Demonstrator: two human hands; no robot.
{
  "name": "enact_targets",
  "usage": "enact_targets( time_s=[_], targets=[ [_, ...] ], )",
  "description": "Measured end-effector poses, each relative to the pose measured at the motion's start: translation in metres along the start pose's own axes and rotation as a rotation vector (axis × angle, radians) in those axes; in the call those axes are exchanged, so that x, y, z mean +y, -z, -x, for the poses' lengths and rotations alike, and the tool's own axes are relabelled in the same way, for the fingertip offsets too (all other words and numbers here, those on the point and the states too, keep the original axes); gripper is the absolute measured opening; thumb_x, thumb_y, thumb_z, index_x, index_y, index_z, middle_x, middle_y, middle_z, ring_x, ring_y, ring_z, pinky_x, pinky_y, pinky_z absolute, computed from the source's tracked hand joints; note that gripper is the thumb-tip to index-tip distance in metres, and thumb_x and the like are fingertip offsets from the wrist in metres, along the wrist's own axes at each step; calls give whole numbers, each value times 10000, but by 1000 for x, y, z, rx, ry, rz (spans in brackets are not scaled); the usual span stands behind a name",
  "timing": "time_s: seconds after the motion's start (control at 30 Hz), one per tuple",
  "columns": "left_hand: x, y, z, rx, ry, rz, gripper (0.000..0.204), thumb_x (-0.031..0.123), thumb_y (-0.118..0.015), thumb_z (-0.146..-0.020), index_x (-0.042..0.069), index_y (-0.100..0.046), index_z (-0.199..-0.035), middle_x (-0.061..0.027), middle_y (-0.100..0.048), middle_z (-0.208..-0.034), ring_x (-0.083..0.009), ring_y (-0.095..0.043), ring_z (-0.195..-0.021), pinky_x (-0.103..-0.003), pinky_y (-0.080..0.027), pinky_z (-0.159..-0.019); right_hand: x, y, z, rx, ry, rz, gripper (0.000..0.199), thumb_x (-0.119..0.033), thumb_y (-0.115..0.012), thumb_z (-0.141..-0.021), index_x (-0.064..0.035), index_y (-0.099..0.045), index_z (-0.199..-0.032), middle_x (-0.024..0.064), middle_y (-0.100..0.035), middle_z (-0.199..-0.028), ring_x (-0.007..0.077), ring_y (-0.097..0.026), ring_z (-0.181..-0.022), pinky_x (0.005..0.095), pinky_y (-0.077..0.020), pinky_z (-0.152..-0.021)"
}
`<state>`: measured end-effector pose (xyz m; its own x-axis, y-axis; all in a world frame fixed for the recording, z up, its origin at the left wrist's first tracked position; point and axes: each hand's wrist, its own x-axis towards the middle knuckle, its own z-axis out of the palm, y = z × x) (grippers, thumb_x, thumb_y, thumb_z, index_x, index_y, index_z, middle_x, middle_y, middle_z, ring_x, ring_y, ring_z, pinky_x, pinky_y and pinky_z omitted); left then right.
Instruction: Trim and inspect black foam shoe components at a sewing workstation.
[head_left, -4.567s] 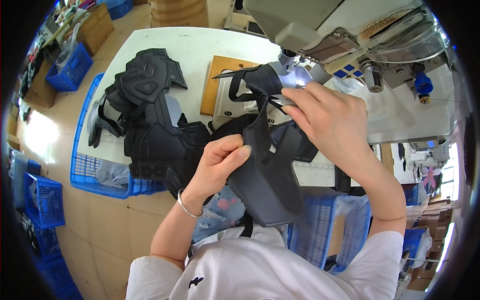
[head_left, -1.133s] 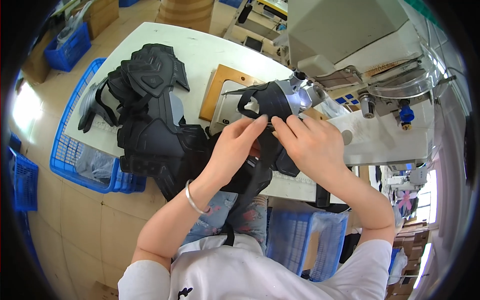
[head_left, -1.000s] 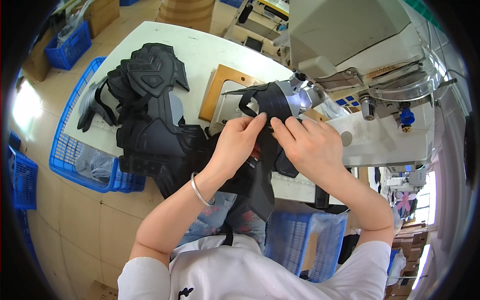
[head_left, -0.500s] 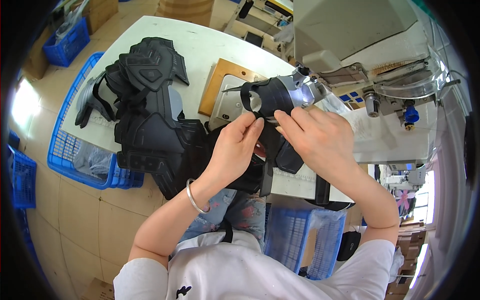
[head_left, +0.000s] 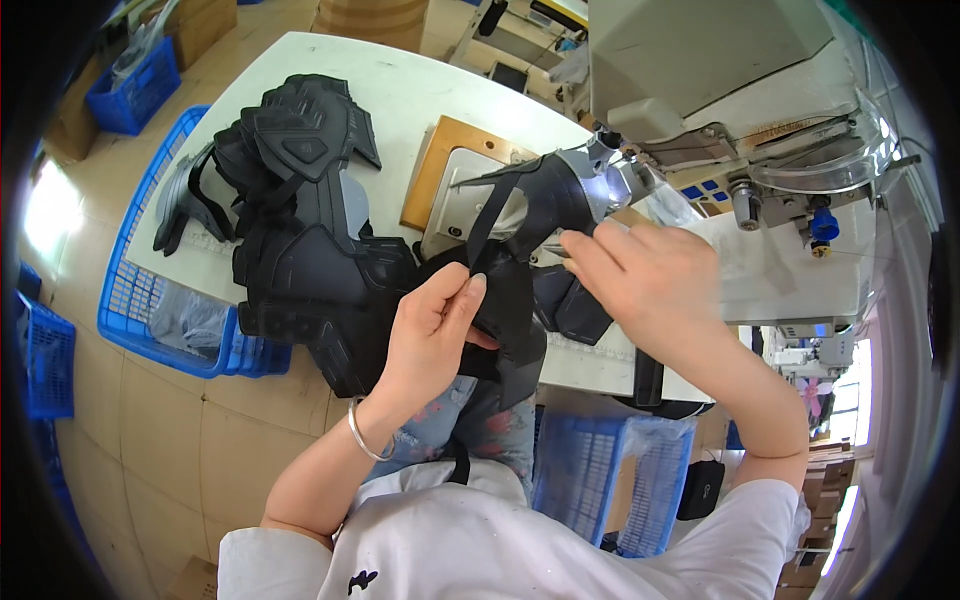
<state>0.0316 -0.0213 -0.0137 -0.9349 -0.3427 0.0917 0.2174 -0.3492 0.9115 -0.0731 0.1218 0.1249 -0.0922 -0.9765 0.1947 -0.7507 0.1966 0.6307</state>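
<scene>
My left hand (head_left: 428,335) is closed, thumb against fingers, on a black strap (head_left: 488,222) that runs taut up to a black curved pad (head_left: 553,207). This pad lies under the lit head of a sewing machine (head_left: 625,180), and more black material hangs below it toward my lap. My right hand (head_left: 655,285) is just right of the pad, fingers curled together. Whatever its fingertips hold is too small or hidden to make out. Left of my left hand lies a heap of black molded protective pads (head_left: 315,250).
The white table (head_left: 300,60) carries a wooden-edged plate (head_left: 425,185) beside the machine. A blue basket (head_left: 150,335) stands at the table's left edge and a blue crate (head_left: 575,465) below it. Machine knobs (head_left: 823,228) jut out at the right.
My hands have come apart. The left has drawn down and left with the strap, stretching it out. The right has shifted slightly right and down, away from the strap.
</scene>
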Motion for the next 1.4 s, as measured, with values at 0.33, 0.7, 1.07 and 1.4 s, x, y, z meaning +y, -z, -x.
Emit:
enact_targets(
  time_s=[0.33, 0.7, 1.07, 1.4],
  targets=[
    [3, -1, 3, -13, -37, -19, 325, 141, -487, -1031, 17, -376, -752, 20, -339, -661, -19, -413, -608, -248, -554, -543, -13, 4, -3, -92, -13, -40, 273, -274, -744, -735, -153, -683, -972, -51, -523, -746, 106, -532, -607, 264, -415, -517],
    [10, 10, 21, -64, 23, -5, 257, 136, -480, -1028, 35, -463, -792, 38, -416, -744, -17, -486, -673, -223, -554, -588, -18, 4, 3, 0, 58, -21, 100, -180, -654, -712, -164, -613, -802, -52, -510, -703, 96, -518, -564, 249, -393, -503],
    [7, 24, 23, -108, -38, -88, 237, 155, -476, -1038, -12, -540, -882, 17, -453, -750, -39, -501, -669, -243, -566, -605, -25, 4, 6, 39, -48, -92, 117, -183, -690, -710, -149, -620, -797, -43, -466, -686, 88, -516, -554, 249, -387, -466],
    [12, 22, 35, -134, -111, -245, 183, 104, -548, -994, -34, -538, -873, -67, -496, -742, -134, -577, -622, -262, -537, -568, -29, 12, 0, 19, -5, -38, 118, -166, -667, -667, -149, -606, -766, -39, -433, -661, 90, -500, -548, 255, -362, -468]
  ],
)
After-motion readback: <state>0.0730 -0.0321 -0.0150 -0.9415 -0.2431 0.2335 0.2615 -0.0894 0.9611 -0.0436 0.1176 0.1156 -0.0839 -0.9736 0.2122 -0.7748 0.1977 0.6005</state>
